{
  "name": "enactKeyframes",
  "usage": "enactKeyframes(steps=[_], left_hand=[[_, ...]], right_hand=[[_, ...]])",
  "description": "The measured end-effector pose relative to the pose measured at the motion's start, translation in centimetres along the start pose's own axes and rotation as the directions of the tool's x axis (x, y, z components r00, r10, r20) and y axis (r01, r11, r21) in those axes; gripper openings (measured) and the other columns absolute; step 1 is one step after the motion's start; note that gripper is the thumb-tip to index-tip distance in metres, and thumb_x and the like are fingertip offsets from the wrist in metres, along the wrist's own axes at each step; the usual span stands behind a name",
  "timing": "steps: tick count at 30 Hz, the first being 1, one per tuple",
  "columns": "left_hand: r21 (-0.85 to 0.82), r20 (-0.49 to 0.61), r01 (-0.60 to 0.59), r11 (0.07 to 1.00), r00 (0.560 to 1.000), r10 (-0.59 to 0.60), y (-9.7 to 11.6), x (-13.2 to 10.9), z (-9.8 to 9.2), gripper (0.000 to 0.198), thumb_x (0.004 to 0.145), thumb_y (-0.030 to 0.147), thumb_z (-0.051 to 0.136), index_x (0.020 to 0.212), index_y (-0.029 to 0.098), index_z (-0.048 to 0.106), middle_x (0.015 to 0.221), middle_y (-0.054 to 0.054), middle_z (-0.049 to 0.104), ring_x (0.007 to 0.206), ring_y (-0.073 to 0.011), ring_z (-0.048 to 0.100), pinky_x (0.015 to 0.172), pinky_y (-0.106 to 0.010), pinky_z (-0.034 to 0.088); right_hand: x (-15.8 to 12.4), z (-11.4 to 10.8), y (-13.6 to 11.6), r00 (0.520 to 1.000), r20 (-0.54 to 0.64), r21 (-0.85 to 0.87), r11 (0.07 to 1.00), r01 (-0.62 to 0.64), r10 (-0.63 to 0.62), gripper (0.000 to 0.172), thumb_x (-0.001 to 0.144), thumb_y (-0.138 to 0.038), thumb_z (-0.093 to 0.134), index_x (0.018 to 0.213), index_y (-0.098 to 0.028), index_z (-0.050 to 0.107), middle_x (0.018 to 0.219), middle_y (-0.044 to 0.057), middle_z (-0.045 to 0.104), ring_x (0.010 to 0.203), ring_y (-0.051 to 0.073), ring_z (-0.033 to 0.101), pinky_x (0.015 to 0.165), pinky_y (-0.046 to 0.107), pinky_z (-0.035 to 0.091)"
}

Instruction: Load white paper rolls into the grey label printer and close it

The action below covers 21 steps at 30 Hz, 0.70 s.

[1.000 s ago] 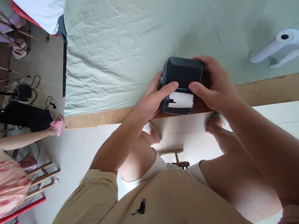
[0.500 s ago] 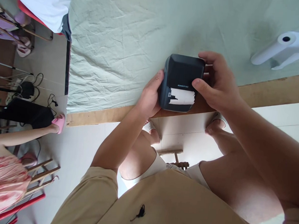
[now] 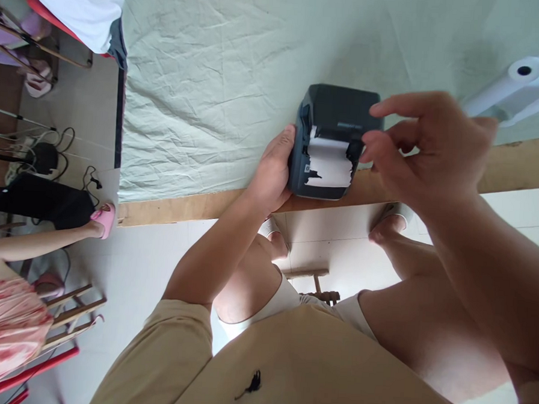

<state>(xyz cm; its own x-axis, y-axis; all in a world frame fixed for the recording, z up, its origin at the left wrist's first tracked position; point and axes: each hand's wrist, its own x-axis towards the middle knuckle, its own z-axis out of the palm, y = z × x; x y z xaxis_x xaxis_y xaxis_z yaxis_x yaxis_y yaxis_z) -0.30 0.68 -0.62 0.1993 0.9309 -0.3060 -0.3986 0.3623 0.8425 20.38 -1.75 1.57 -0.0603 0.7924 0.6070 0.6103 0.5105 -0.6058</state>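
Note:
A black label printer point(image 3: 319, 191) is at the table's front edge, its lid point(image 3: 342, 106) partly raised. Torn white paper point(image 3: 328, 163) shows in the gap below the lid. My left hand point(image 3: 275, 169) is closed around the printer's left side, thumb along its edge. At the right side, the thumb and index finger of my right hand point(image 3: 435, 147) grip the lid's front right corner. The printer's inside is mostly hidden.
A white paper roll point(image 3: 524, 70), partly unrolled, lies at the right on the green cloth point(image 3: 203, 90) covering the table. Its bare wooden edge point(image 3: 183, 208) faces me. Another person's leg point(image 3: 46, 241) and a wooden chair point(image 3: 74, 315) are at left.
The printer's lid has come up from closed, uncovering more of the paper. My right hand has shifted right and turned at the lid's corner. My left hand stays on the printer.

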Motion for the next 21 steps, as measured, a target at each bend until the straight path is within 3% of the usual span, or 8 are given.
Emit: enactKeyframes(steps=[3, 5, 9, 11, 14, 18, 21], left_hand=[[0.012, -0.007, -0.002, 1.000, 1.000, 0.002, -0.1, -0.1, -0.1, 0.038, 0.111, 0.053, 0.053, 0.100, 0.022, 0.071, 0.091, -0.001, 0.075, 0.108, -0.0208, 0.079, 0.105, -0.038, 0.066], [0.014, 0.001, -0.007, 1.000, 1.000, 0.007, -0.1, -0.3, -0.1, 0.038, 0.112, 0.053, 0.051, 0.102, 0.022, 0.071, 0.089, -0.001, 0.076, 0.106, -0.0208, 0.080, 0.104, -0.039, 0.067], [0.019, 0.082, -0.018, 1.000, 0.996, 0.017, 0.0, -0.6, 0.2, 0.038, 0.113, 0.051, 0.050, 0.105, 0.020, 0.071, 0.086, -0.001, 0.076, 0.108, -0.0229, 0.082, 0.105, -0.041, 0.066], [0.030, 0.084, -0.023, 0.999, 0.996, 0.020, 0.1, -0.6, 0.3, 0.037, 0.113, 0.050, 0.051, 0.103, 0.020, 0.071, 0.083, 0.000, 0.074, 0.106, -0.0229, 0.083, 0.105, -0.042, 0.066], [0.038, 0.056, -0.021, 0.999, 0.998, 0.019, 0.3, -0.7, 0.3, 0.036, 0.114, 0.047, 0.051, 0.100, 0.020, 0.070, 0.082, 0.001, 0.072, 0.097, -0.0208, 0.082, 0.104, -0.043, 0.067], [0.041, 0.064, 0.003, 0.999, 0.998, -0.006, 0.5, -0.8, 0.1, 0.035, 0.113, 0.049, 0.054, 0.100, 0.021, 0.070, 0.083, 0.000, 0.070, 0.094, -0.0196, 0.078, 0.102, -0.040, 0.066], [0.074, 0.040, 0.014, 0.997, 0.999, -0.017, 0.5, -0.9, 0.1, 0.038, 0.112, 0.054, 0.057, 0.094, 0.023, 0.068, 0.080, 0.000, 0.069, 0.091, -0.0177, 0.074, 0.099, -0.036, 0.066]], right_hand=[[0.9, -0.2, -1.3, 0.988, -0.119, -0.019, 0.995, -0.099, 0.096, 0.018, 0.108, -0.050, 0.061, 0.106, -0.036, 0.071, 0.079, -0.002, 0.076, 0.067, 0.023, 0.076, 0.053, 0.040, 0.050], [1.5, -0.1, -1.2, 0.986, -0.124, -0.076, 0.990, -0.118, 0.108, 0.018, 0.105, -0.048, 0.065, 0.100, -0.032, 0.071, 0.090, 0.001, 0.078, 0.071, 0.023, 0.076, 0.057, 0.040, 0.053], [2.3, 0.5, -0.1, 0.996, 0.079, -0.336, 0.940, 0.058, -0.033, 0.013, 0.098, -0.040, 0.069, 0.096, -0.029, 0.077, 0.081, 0.000, 0.077, 0.064, 0.019, 0.065, 0.059, 0.036, 0.045], [2.5, 0.7, 0.2, 0.981, 0.181, -0.418, 0.897, 0.145, -0.074, 0.016, 0.099, -0.039, 0.068, 0.099, -0.028, 0.080, 0.089, -0.001, 0.080, 0.065, 0.017, 0.063, 0.057, 0.034, 0.038], [2.5, 0.7, 0.0, 0.965, 0.241, -0.428, 0.882, 0.197, -0.098, 0.018, 0.101, -0.040, 0.067, 0.095, -0.027, 0.079, 0.102, -0.002, 0.081, 0.061, 0.012, 0.054, 0.054, 0.031, 0.032], [2.4, 0.6, -0.4, 0.953, 0.292, -0.421, 0.885, 0.197, -0.073, 0.016, 0.096, -0.042, 0.074, 0.090, -0.027, 0.074, 0.081, 0.000, 0.072, 0.054, 0.011, 0.036, 0.052, 0.032, 0.024], [2.6, 0.7, -0.3, 0.940, 0.341, -0.424, 0.897, 0.128, 0.026, 0.017, 0.091, -0.047, 0.079, 0.096, -0.033, 0.072, 0.068, -0.001, 0.061, 0.052, 0.015, 0.036, 0.052, 0.034, 0.027]])
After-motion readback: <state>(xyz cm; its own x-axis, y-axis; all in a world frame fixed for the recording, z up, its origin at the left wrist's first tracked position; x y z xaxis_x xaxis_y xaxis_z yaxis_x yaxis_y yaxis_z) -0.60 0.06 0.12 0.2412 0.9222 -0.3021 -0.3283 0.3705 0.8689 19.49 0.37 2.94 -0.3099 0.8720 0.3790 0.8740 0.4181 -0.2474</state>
